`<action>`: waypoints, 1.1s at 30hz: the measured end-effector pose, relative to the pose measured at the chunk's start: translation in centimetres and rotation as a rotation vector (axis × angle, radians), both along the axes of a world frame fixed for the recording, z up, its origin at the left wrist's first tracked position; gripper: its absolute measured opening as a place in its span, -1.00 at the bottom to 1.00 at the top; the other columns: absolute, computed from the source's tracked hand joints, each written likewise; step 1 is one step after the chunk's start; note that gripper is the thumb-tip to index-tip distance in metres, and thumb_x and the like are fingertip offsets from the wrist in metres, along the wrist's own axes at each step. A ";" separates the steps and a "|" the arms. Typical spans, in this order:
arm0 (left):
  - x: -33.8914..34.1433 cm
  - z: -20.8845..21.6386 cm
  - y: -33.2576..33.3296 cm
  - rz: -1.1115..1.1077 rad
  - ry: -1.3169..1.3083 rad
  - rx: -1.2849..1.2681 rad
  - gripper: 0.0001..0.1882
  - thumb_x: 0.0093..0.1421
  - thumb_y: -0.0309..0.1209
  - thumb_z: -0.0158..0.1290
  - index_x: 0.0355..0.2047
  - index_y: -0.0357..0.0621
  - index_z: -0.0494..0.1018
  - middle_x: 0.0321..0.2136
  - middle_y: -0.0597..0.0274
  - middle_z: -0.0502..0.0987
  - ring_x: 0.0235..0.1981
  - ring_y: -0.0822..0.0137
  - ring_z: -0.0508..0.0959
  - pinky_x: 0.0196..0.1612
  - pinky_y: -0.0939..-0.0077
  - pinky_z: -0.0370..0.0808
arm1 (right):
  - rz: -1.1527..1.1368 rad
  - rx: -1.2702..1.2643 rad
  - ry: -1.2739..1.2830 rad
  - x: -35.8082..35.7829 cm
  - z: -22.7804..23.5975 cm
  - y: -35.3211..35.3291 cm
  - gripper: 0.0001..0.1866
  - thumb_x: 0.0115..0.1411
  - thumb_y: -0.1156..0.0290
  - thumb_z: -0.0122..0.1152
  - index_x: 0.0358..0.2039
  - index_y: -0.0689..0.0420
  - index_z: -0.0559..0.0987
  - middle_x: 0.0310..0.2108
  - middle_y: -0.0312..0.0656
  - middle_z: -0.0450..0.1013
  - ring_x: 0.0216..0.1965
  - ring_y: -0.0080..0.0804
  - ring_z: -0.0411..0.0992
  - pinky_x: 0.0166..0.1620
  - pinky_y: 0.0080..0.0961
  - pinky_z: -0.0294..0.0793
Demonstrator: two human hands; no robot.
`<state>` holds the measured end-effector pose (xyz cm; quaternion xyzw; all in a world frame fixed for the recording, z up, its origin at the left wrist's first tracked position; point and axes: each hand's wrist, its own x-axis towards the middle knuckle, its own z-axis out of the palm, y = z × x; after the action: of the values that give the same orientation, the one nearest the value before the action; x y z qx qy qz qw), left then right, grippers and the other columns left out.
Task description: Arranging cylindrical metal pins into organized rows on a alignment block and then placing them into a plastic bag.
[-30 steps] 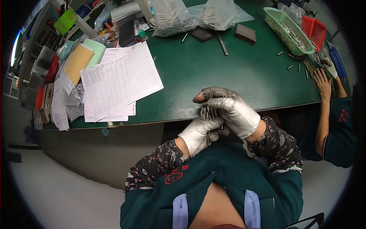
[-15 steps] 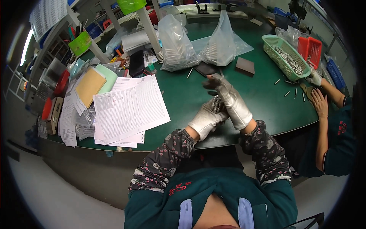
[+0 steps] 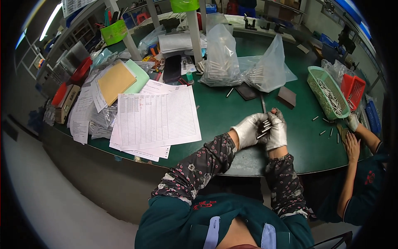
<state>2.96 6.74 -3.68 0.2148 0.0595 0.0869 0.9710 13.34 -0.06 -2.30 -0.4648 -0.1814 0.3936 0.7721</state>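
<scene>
Both my hands wear whitish work gloves and meet above the green table near its front edge. Between them sits a small bundle of short, shiny metal pins (image 3: pixel 265 127), their ends showing at uneven angles. My left hand (image 3: pixel 248 132) is closed around the bundle from the left, its fingertips partly hidden. My right hand (image 3: pixel 277 131) curls in from the right against the same pins, with its thumb and fingers bent and a bare fingertip showing. Just beyond my hands, a thin metal strip (image 3: pixel 263 103) lies near a dark flat pad (image 3: pixel 247 92).
Two clear bags of pins, one left (image 3: pixel 222 62) and one right (image 3: pixel 267 68), stand behind. A brown block (image 3: pixel 286 97) lies right of them. Printed sheets (image 3: pixel 159 120) cover the left side. At right, a co-worker's hand (image 3: pixel 352 147) is near loose pins and a green basket (image 3: pixel 311 83).
My right hand, stretched out flat beside the bundle before, is now curled in against the pins. The pins now point more sideways. The whole view has shifted, with table things appearing farther right.
</scene>
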 end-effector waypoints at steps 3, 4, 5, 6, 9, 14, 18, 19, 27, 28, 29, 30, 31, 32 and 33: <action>0.1 2.0 -1.2 0.105 0.124 -0.106 -0.53 0.21 0.09 -0.11 -0.13 -0.01 0.39 -0.24 0.30 0.51 -0.21 0.34 0.49 -0.17 0.39 0.44 | -0.154 -0.038 -0.343 -1.7 1.1 -0.2 -0.86 0.13 0.58 0.10 -0.28 0.15 0.41 -0.40 -0.36 0.34 -0.46 -0.65 0.34 -0.39 -0.71 0.38; 0.0 2.6 -1.5 0.110 0.122 -0.110 -0.53 0.21 0.09 -0.11 -0.13 -0.01 0.39 -0.24 0.30 0.51 -0.21 0.34 0.49 -0.17 0.39 0.44 | -0.164 -0.032 -0.436 -1.9 1.0 -0.2 -0.89 0.15 0.57 0.08 -0.28 0.17 0.42 -0.38 -0.37 0.33 -0.42 -0.66 0.34 -0.35 -0.69 0.37; -0.1 3.0 -1.8 0.136 0.170 -0.146 -0.46 0.22 0.12 -0.15 -0.06 -0.06 0.35 -0.16 0.22 0.47 -0.10 0.27 0.44 -0.03 0.35 0.36 | -0.162 -0.036 -0.438 -1.9 0.9 0.0 -0.89 0.15 0.57 0.08 -0.28 0.17 0.42 -0.38 -0.37 0.33 -0.42 -0.66 0.34 -0.35 -0.69 0.37; -0.2 3.1 -2.0 0.162 0.219 -0.183 -0.38 0.22 0.16 -0.19 0.00 -0.11 0.31 -0.08 0.13 0.43 0.00 0.21 0.39 0.11 0.31 0.28 | -0.171 0.012 -0.713 -1.8 0.7 0.1 -0.88 0.13 0.58 0.09 -0.29 0.18 0.42 -0.39 -0.36 0.33 -0.41 -0.64 0.34 -0.33 -0.67 0.36; 0.1 2.6 -2.4 0.367 0.035 -0.171 -0.36 0.20 0.21 -0.22 -0.01 -0.09 0.32 -0.05 0.12 0.42 0.02 0.20 0.39 0.13 0.33 0.25 | -0.126 0.064 -1.177 -2.1 1.4 0.7 -0.84 0.09 0.62 0.08 -0.28 0.20 0.43 -0.40 -0.29 0.35 -0.38 -0.51 0.35 -0.28 -0.57 0.37; 0.7 0.0 -1.8 0.086 -0.973 -0.704 -0.40 0.18 0.23 -0.25 -0.10 0.00 0.37 -0.12 0.20 0.44 -0.08 0.12 0.43 0.00 0.08 0.37 | -0.042 0.079 -1.701 -4.3 3.9 2.7 -0.76 -0.01 0.58 0.11 -0.26 0.20 0.46 -0.39 -0.06 0.40 -0.33 -0.08 0.38 -0.27 -0.26 0.38; 1.0 -2.1 0.1 0.386 -0.814 -0.413 -0.39 0.18 0.22 -0.26 -0.09 -0.01 0.36 -0.09 0.19 0.43 -0.05 0.12 0.42 0.03 0.09 0.35 | 0.065 0.050 -1.655 -5.7 3.3 4.4 -0.81 0.07 0.41 0.12 -0.30 0.21 0.47 -0.40 -0.04 0.42 -0.31 -0.03 0.40 -0.25 -0.21 0.37; 0.7 -2.4 0.3 0.388 -0.818 -0.408 -0.39 0.18 0.22 -0.26 -0.09 -0.01 0.36 -0.09 0.19 0.43 -0.05 0.12 0.42 0.03 0.09 0.35 | 0.060 0.044 -1.657 -5.9 3.0 4.8 -0.79 0.09 0.34 0.12 -0.31 0.19 0.48 -0.41 -0.05 0.42 -0.30 -0.04 0.40 -0.24 -0.18 0.37; -0.4 -1.8 1.2 0.255 -0.853 -0.250 -0.45 0.25 0.11 -0.27 -0.07 -0.06 0.36 -0.05 0.09 0.42 -0.02 0.11 0.40 0.09 0.17 0.31 | 0.053 -0.243 -1.488 -5.6 2.7 6.5 -0.72 0.13 0.21 0.11 -0.46 0.20 0.52 -0.50 0.03 0.47 -0.40 0.04 0.45 -0.35 -0.19 0.41; -0.3 -0.7 0.7 0.465 -0.517 -0.359 -0.44 0.24 0.13 -0.25 -0.06 -0.06 0.36 -0.05 0.09 0.42 -0.02 0.11 0.40 0.10 0.17 0.30 | 0.062 -0.316 -1.368 -4.8 2.3 7.0 -0.71 0.13 0.20 0.09 -0.45 0.20 0.52 -0.51 0.05 0.47 -0.41 0.08 0.44 -0.36 -0.18 0.41; -0.4 0.1 0.3 0.661 -0.167 -0.451 -0.43 0.23 0.15 -0.23 -0.06 -0.06 0.37 -0.05 0.10 0.43 -0.01 0.11 0.39 0.11 0.17 0.29 | 0.072 -0.383 -1.246 -4.4 2.4 7.3 -0.70 0.12 0.18 0.08 -0.45 0.20 0.53 -0.52 0.07 0.47 -0.43 0.11 0.44 -0.37 -0.18 0.41; -0.2 -0.3 0.5 0.644 -0.187 -0.438 -0.39 0.19 0.19 -0.19 -0.03 -0.04 0.36 -0.04 0.12 0.42 0.01 0.09 0.38 0.14 0.15 0.25 | 0.135 -0.434 -1.220 -4.0 2.7 7.6 -0.70 0.11 0.17 0.03 -0.41 0.16 0.55 -0.48 0.10 0.47 -0.38 0.13 0.44 -0.32 -0.15 0.42; -0.1 -0.1 0.7 0.624 -0.185 -0.446 -0.39 0.19 0.19 -0.19 -0.03 -0.04 0.36 -0.04 0.12 0.42 0.01 0.09 0.38 0.14 0.15 0.25 | 0.120 -0.452 -1.220 -3.7 2.9 7.7 -0.70 0.11 0.17 0.03 -0.41 0.16 0.55 -0.48 0.10 0.47 -0.38 0.13 0.44 -0.32 -0.15 0.42; -0.8 -0.1 1.2 0.597 -0.172 -0.503 -0.36 0.17 0.22 -0.19 -0.02 -0.03 0.35 -0.03 0.12 0.42 0.03 0.07 0.36 0.15 0.13 0.22 | 0.186 -0.481 -1.310 -4.6 3.3 8.0 -0.73 0.11 0.21 0.04 -0.41 0.16 0.55 -0.50 0.09 0.47 -0.41 0.10 0.45 -0.35 -0.24 0.42; -1.1 0.7 1.2 0.547 -0.160 -0.568 -0.34 0.16 0.24 -0.19 0.00 -0.03 0.35 -0.02 0.12 0.42 0.04 0.06 0.35 0.17 0.12 0.20 | 0.240 -0.529 -1.400 -4.7 3.7 7.8 -0.76 0.11 0.25 0.04 -0.41 0.16 0.55 -0.52 0.09 0.46 -0.44 0.06 0.45 -0.38 -0.32 0.42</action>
<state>1.90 7.93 -3.00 -0.0935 0.0605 0.3388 0.9343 8.66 7.72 1.44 -0.7530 -0.5782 0.1183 0.2911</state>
